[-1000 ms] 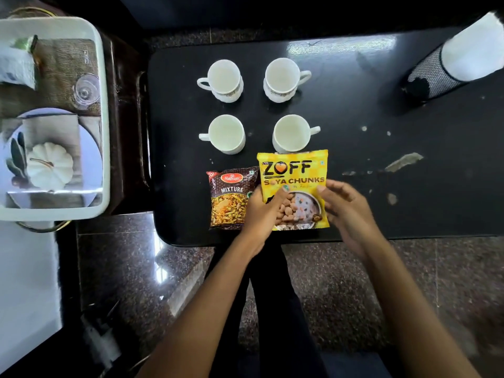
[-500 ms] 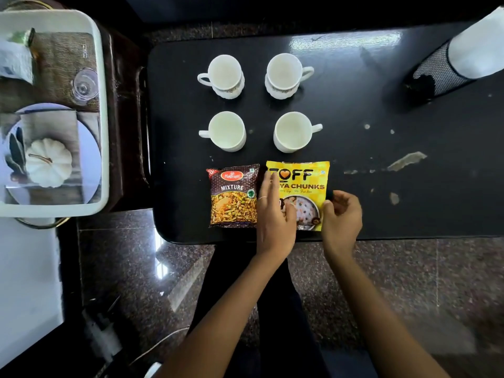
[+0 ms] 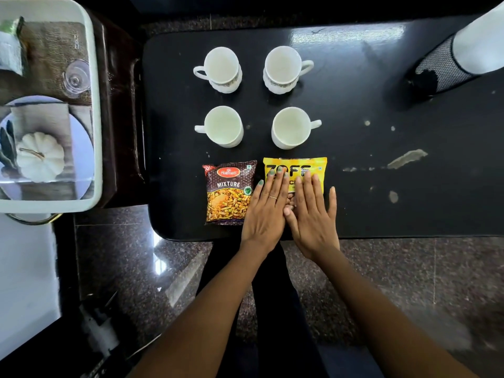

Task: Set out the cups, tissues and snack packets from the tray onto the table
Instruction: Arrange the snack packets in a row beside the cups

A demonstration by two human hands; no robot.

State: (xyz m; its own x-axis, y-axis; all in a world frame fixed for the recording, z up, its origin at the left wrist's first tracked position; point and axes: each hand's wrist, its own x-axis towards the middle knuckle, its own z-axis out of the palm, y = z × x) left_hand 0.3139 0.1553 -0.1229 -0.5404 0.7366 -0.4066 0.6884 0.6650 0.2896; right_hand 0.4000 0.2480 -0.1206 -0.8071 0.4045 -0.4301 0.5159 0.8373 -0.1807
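At the far left of the frame a white tray [image 3: 94,105] sits on a dark side stand, its floor printed with a place setting and a white pumpkin; a tissue pack [image 3: 9,54] lies in its upper left corner. To its right the black table [image 3: 381,200] carries four white cups in two rows: upper left cup [image 3: 221,67], upper right cup [image 3: 282,66], lower left cup [image 3: 223,125] and lower right cup [image 3: 290,126]. Below the left cups lies the brown mixture packet [image 3: 228,195], flat near the table's lower edge. Just beside it lies the yellow soya chunks packet [image 3: 296,166]. The left hand [image 3: 266,211] lies flat on the yellow packet's left part, fingers straight and close together, and the right hand [image 3: 311,214] lies flat on its right part, fingers straight and slightly spread. At the upper right stands a black mesh holder [image 3: 439,66] with a white roll in it.
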